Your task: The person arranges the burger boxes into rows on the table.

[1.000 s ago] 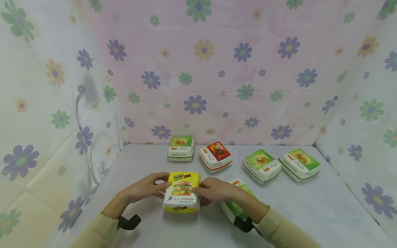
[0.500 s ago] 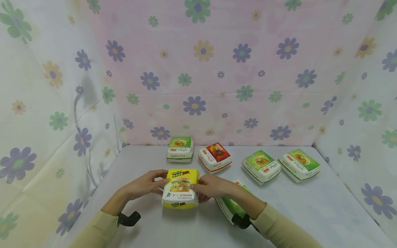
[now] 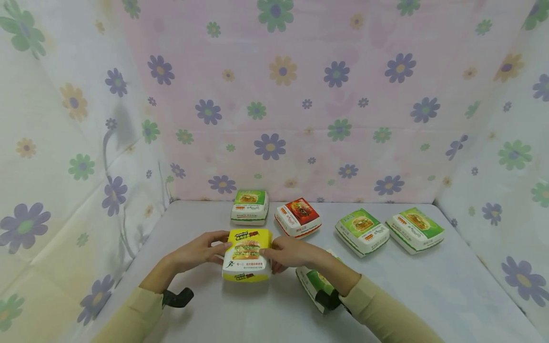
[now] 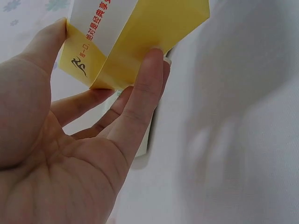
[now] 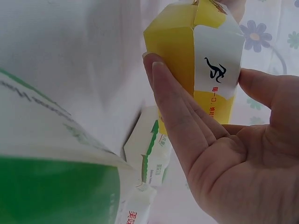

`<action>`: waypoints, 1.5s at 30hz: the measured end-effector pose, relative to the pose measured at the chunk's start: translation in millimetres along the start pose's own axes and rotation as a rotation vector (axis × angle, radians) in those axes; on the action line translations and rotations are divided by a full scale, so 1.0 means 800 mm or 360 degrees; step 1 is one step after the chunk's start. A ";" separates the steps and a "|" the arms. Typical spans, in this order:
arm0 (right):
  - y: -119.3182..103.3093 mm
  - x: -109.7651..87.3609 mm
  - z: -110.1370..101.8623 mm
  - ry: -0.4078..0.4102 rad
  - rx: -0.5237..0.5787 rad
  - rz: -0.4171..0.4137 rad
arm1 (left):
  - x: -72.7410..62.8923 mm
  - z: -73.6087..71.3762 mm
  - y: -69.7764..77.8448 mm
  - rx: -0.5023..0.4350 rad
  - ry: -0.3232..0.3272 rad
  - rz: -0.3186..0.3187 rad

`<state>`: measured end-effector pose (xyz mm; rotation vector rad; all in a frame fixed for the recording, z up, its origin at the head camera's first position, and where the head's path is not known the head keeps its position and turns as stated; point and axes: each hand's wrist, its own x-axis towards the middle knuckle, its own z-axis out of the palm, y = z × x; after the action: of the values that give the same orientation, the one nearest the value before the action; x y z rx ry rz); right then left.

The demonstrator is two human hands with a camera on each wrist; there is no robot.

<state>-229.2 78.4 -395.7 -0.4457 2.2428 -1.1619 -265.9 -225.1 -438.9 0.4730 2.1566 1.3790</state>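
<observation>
Since the earlier frames, the yellow burger box (image 3: 245,262) has shifted a little farther from the person and slightly to their left, both hands going with it. The left hand (image 3: 201,248) pinches its left side, thumb on the top edge and fingers against the side; palm and box stay apart. Mirroring this, the right hand (image 3: 291,252) grips the right side, its thumb on the printed top. Each hand is spread only about as wide as the box is deep. The lid is closed, and from the shadows in the wrist views the box looks to be held clear of the table (image 3: 429,290), though the gap is hard to judge.

Light, even pressure from both sides should serve best; the thin card would probably dent if squeezed, and keeping the hands level would stop the box tipping. Just beside the right forearm, partly hidden by it, lies a green box (image 3: 315,282); the right wrist camera (image 3: 329,301) overlaps it in view, so that arm is best kept high.

Beyond the hands sit a red box (image 3: 300,214) and, to its left, another green box (image 3: 249,209). Farther right, two more green boxes (image 3: 362,231) lie close together.
</observation>
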 end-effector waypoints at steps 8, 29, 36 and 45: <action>-0.001 0.010 0.000 -0.0002 0.0028 0.0002 | 0.002 -0.004 -0.007 -0.0015 -0.0016 0.0048; -0.007 0.037 0.009 0.0072 0.0107 0.0049 | 0.001 -0.013 -0.011 -0.0097 0.0118 0.0019; -0.013 0.050 0.014 0.0078 0.0110 0.0109 | 0.003 -0.019 -0.015 -0.0111 0.0157 0.0012; -0.017 0.062 0.018 0.0069 0.0115 0.0167 | 0.002 -0.024 -0.021 -0.0151 0.0153 0.0007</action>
<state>-258.6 35.1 -407.7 -0.2728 2.2242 -1.2040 -278.8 -244.7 -447.9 0.3829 2.1550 1.5275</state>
